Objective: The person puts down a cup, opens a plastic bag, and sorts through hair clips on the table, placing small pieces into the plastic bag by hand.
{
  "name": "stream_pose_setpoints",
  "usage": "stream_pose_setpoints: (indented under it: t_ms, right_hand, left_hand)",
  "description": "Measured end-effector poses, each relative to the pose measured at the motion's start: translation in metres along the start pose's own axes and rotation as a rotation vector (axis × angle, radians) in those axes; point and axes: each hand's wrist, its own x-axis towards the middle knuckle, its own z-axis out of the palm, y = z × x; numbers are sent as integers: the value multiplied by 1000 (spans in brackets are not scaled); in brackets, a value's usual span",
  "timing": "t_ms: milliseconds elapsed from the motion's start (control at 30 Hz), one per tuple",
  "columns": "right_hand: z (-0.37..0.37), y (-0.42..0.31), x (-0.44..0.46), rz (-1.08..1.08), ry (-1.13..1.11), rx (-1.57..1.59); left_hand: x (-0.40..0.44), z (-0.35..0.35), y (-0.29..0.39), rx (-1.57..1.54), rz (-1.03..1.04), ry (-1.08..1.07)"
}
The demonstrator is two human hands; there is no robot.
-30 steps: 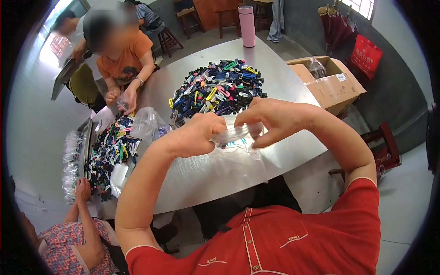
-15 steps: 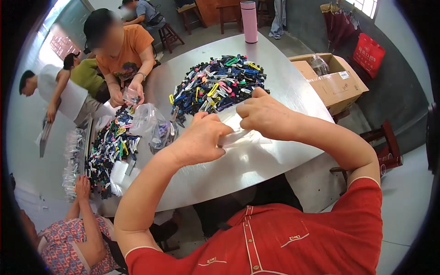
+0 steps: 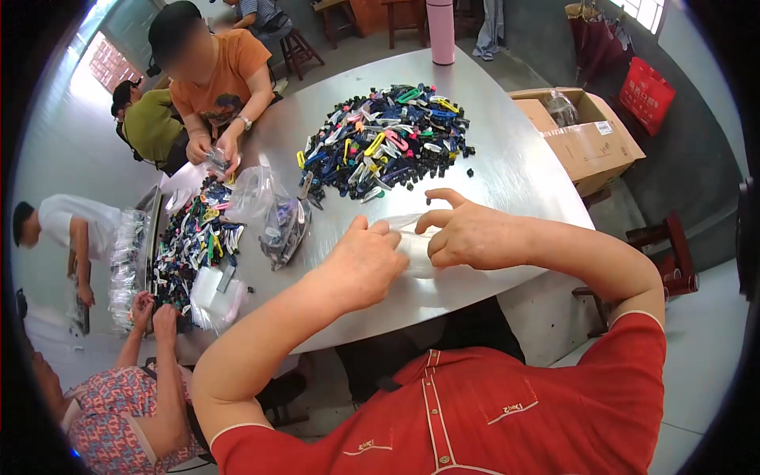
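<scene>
Around the middle of the frame, my left hand is pinching the left side of a clear plastic bag over the metal table; my right hand is resting at the bag's right side with bent fingers, and I cannot tell whether they are gripping it. A pile of clips is lying in the upper middle; a pink bottle is standing beyond it.

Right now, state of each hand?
Left hand: closed, holding the clear bag.
Right hand: partly curled at the bag; whether it grips can't be told.
</scene>
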Motion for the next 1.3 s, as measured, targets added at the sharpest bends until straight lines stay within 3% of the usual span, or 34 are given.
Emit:
stream_pose_setpoints:
  t_ms: [200,367,500,600,667,800,900,1000,1067,1167,1300]
  right_hand:
    - [12,-8,2,77,-84,-211]
    - [-2,-19,10,144,-281,-250]
    - [15,-5,7,141,-237,-254]
    - [18,5,3,153,-166,-159]
    - [14,8,1,206,-194,-81]
    - [16,13,-3,188,-117,-15]
    - [16,10,-7,96,90,-2]
    - [31,20,-11,106,65,-82]
    - [32,20,-13,93,57,-70]
    - [24,14,-7,76,71,-33]
    - [23,20,-7,104,171,98]
  left_hand:
    - [-5,-7,6,149,-128,-78]
    - [-3,1,11,143,-138,-99]
    - [2,-8,10,138,-182,-230]
    - [1,2,5,-73,-109,-63]
    - [-3,3,-1,-148,67,268]
    - [-7,23,-7,-89,-27,169]
    - [-8,37,-5,40,-97,189]
    - [-6,32,2,28,-204,110]
    - [-8,30,5,-140,-128,429]
    - [-10,31,4,-323,-252,748]
    - [-7,63,-4,-673,-393,898]
